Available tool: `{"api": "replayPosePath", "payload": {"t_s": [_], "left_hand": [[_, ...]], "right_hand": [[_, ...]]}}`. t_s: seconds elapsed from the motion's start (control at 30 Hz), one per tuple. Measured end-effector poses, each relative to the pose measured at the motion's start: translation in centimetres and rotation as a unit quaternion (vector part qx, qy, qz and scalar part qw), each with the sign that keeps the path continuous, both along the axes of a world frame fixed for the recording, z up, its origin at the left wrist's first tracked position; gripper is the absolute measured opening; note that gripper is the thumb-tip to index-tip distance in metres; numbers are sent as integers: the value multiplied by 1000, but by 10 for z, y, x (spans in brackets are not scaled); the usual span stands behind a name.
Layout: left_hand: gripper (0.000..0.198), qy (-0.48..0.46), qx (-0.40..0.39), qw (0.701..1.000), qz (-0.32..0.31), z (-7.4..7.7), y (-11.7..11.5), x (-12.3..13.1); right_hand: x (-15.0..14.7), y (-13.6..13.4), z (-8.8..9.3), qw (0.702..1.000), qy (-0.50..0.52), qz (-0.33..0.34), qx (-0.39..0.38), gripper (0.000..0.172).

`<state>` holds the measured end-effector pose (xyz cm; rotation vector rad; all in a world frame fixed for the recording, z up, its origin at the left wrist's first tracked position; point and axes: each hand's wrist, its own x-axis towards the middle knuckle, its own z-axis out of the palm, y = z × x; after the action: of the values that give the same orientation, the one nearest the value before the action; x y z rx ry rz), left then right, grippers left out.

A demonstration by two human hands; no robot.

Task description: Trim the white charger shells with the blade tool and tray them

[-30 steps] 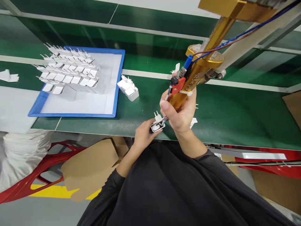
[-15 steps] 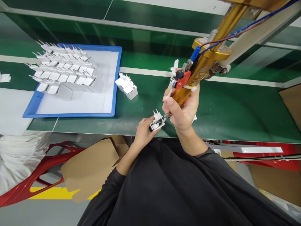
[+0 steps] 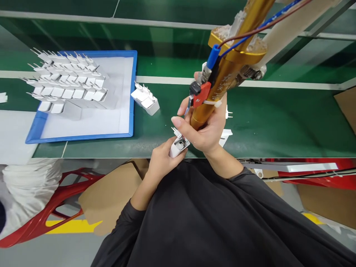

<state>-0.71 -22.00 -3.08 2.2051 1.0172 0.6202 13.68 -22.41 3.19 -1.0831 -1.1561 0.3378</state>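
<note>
Fingers of the right hand [image 3: 207, 129] are wrapped around a gold electric screwdriver [image 3: 219, 79]; at its 8 o'clock, a white charger plug [image 3: 178, 145] is gripped by the left hand [image 3: 161, 161].

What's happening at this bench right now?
A person in a black top grips a gold hanging power tool in the right hand, its tip down at a small white plug adapter held in the left hand at the near edge of the green bench. Rows of similar adapters fill a blue tray; a few more sit beside it.
</note>
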Motion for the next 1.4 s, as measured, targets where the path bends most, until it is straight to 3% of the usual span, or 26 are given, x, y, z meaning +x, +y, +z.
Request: {"api": "replayPosePath", "payload": {"t_s": [0.17,0.4,0.57,0.67,0.93,1.03,1.17,1.4], "left_hand": [[38,12,8,1000,-4,7,1,1],[37,32,4,999,-6,9,0,3],[38,33,7,999,-10,9,0,3],[39,38,12,999,-12,8,1,3],[41,63,11,998,2,1,2,4],[39,34,-26,999,5,-8,3,7],[33,-47,-94,994,10,-21,-1,15],[32,-195,-74,977,41,-32,-14,33]], "right_hand": [[-1,-2,1,999,6,33,29,40],[4,-6,3,1000,1,24,-20,34],[2,-2,2,997,30,50,45,34],[1,1,2,998,24,48,33,28],[3,-5,0,998,-21,33,-59,53],[3,-5,-1,996,-26,35,-75,54],[-2,-2,3,999,-16,45,5,47],[-14,5,7,995,17,25,97,44]]}}
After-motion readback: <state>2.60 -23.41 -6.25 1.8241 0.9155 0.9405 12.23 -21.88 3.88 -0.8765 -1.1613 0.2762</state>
